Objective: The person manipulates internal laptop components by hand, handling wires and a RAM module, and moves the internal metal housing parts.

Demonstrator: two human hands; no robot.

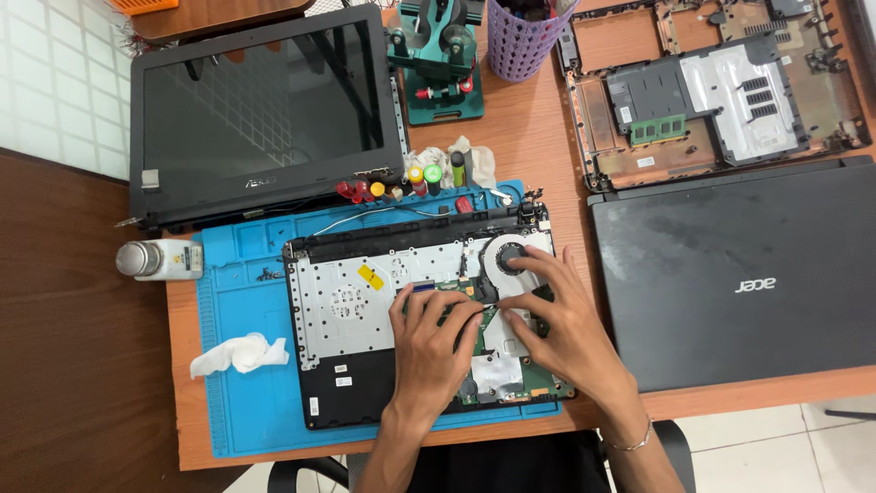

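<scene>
Both hands press on the opened laptop base (365, 310) at lower centre, which lies on a blue repair mat (242, 402).

The left hand (433, 342) lies flat on the circuit board (497, 370), fingers together; the right hand (557, 315) spreads toward the round fan (511, 254), steadying it. Neither pinches anything.

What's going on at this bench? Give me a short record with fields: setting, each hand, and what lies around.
Setting: wooden table with a blue work mat
Main item: opened laptop base on the mat, circuit board and round fan exposed
Left hand: left hand pressing fingers down on the board's middle
Right hand: right hand, fingers spread beside the fan
Behind: detached laptop screen, green clamp stand, purple basket
To the right: closed black laptop, stripped laptop shell
To the left: crumpled tissue, small white bottle
</scene>
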